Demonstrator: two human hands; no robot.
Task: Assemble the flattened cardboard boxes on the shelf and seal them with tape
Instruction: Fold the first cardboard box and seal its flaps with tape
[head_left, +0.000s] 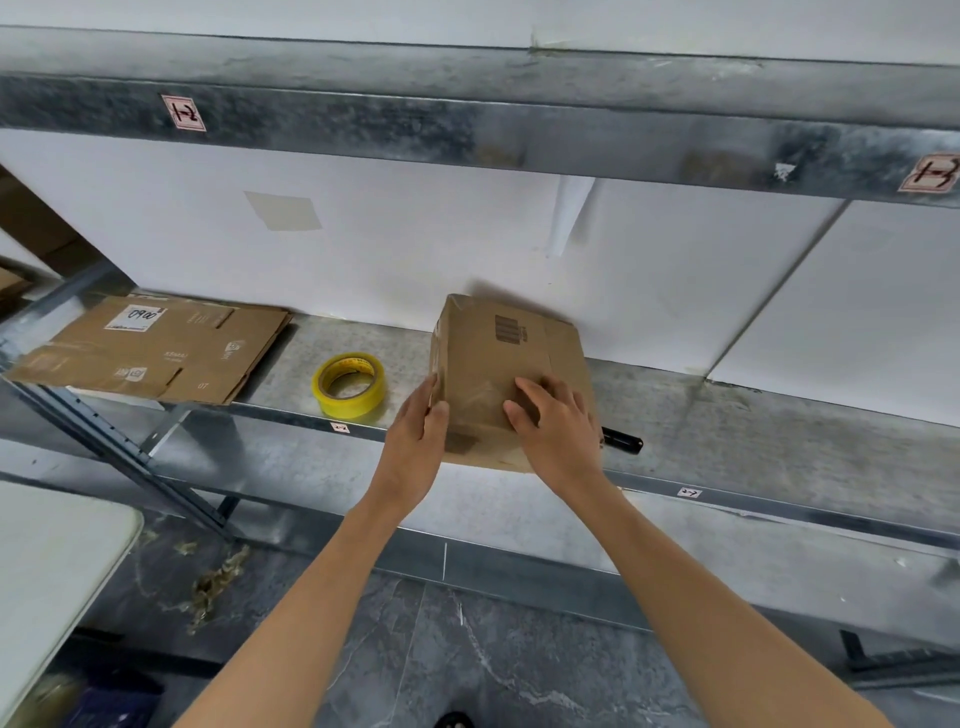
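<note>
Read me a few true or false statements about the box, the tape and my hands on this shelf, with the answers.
1. Both hands touch the box. True: the left hand is at its left side, the right hand on top.
2. The tape roll sits on the box. False: it lies on the shelf, left of the box.
3. The flattened cardboard lies at the shelf's left end. True.
4. The tape roll is blue. False: it is yellow.

Bright even light; soft shadows; edges bowed.
</note>
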